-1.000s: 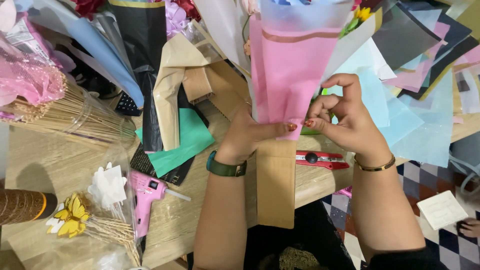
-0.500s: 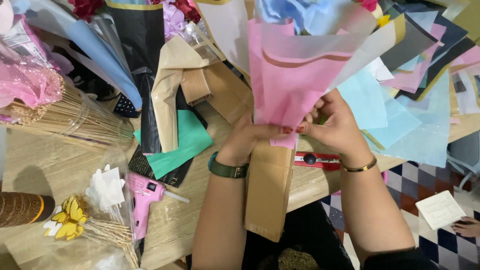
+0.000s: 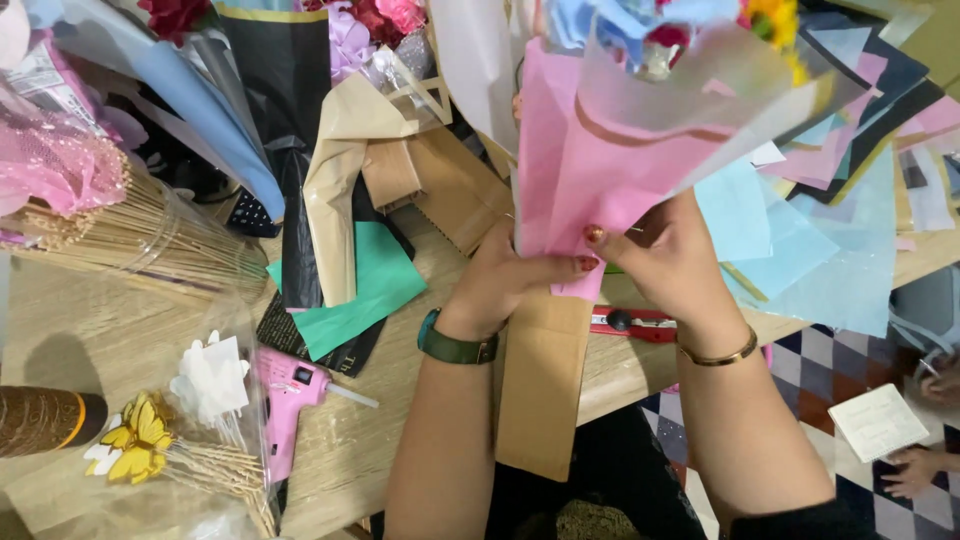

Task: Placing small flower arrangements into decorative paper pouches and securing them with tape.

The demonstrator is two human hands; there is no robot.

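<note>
Head view: pink bouquet wrap (image 3: 590, 170) hides table (image 3: 90, 310) clutter behind.

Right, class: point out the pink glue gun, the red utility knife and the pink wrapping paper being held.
pink glue gun (image 3: 287, 385), head view, on its body.
red utility knife (image 3: 640, 322), head view, on its handle beside the black knob.
pink wrapping paper (image 3: 590, 170), head view, on the front sheet above the hands.

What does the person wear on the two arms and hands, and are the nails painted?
The left hand has a dark green watch on its wrist, and the right hand has a thin gold bangle. The visible fingernails are painted red. Both forearms are bare; a dark sleeve shows only near the right elbow.
</note>
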